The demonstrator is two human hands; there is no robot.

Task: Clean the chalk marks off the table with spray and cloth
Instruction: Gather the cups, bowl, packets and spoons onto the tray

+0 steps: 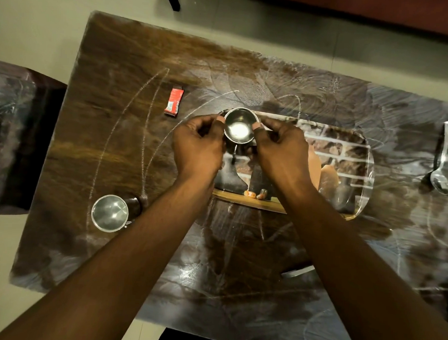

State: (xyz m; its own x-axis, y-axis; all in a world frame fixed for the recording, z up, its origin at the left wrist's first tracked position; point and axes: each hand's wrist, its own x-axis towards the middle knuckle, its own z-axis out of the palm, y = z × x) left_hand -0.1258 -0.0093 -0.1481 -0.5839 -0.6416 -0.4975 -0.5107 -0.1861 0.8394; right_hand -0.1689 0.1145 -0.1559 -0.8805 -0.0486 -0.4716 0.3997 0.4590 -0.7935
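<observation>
A dark wooden bench (111, 139) stands on a pale floor (31, 20), its top streaked with white chalk marks (154, 102): long arcs across the left half and broad smeared swirls over the near edge and the right side. Two bare forearms reach in from the lower edge of the frame. At lower left an empty steel cup (110, 212) stands upright, right on the foot of one chalk arc. Past it, at centre right, lies a shiny tray (367, 155) covering part of the marked surface, with small orange scraps (250, 194) on its near rim. Over the tray's left end the left hand (198, 145) and right hand (280, 146) meet on a second steel cup (239, 126), fingers (220, 119) curled and pinching its rim from both sides. A red packet (174, 102) lies just left of the hands, between two chalk lines. A spoon (441, 164) rests at far right. A chair (11, 135) sits at the left end.
</observation>
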